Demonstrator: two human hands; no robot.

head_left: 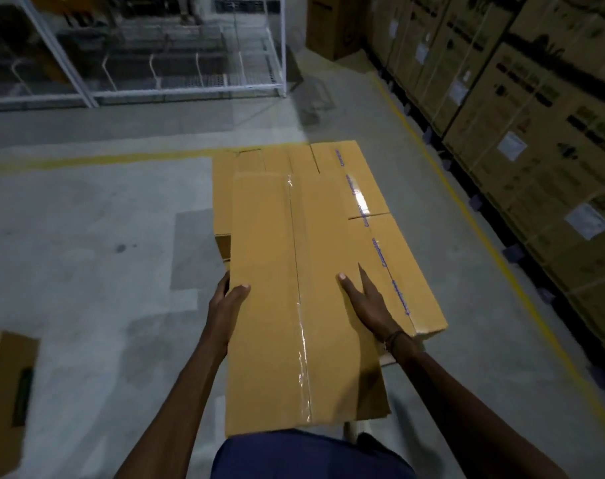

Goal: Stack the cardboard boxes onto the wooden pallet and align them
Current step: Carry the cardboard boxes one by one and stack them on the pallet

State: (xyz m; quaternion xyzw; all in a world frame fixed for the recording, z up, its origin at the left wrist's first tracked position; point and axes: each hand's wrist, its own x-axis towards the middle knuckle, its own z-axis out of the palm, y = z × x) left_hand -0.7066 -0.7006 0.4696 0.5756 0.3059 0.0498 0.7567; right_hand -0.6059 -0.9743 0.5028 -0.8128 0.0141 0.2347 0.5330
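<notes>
Both arms stretched forward. Left hand (226, 299) curled over left edge of cardboard box (294, 305), thumb on top. Right hand (366, 305) lay flat on top, fingers straight, band on wrist.

Blurred, unreadable purple print along tape (377, 252); black markings on wall cartons (536, 140) illegible

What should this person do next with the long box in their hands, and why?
Probably lower and slide the taped box forward until its edges match the stacked boxes beneath. It overhangs them toward the person, with the left hand gripping its side edge and the right hand flat on top.
</notes>
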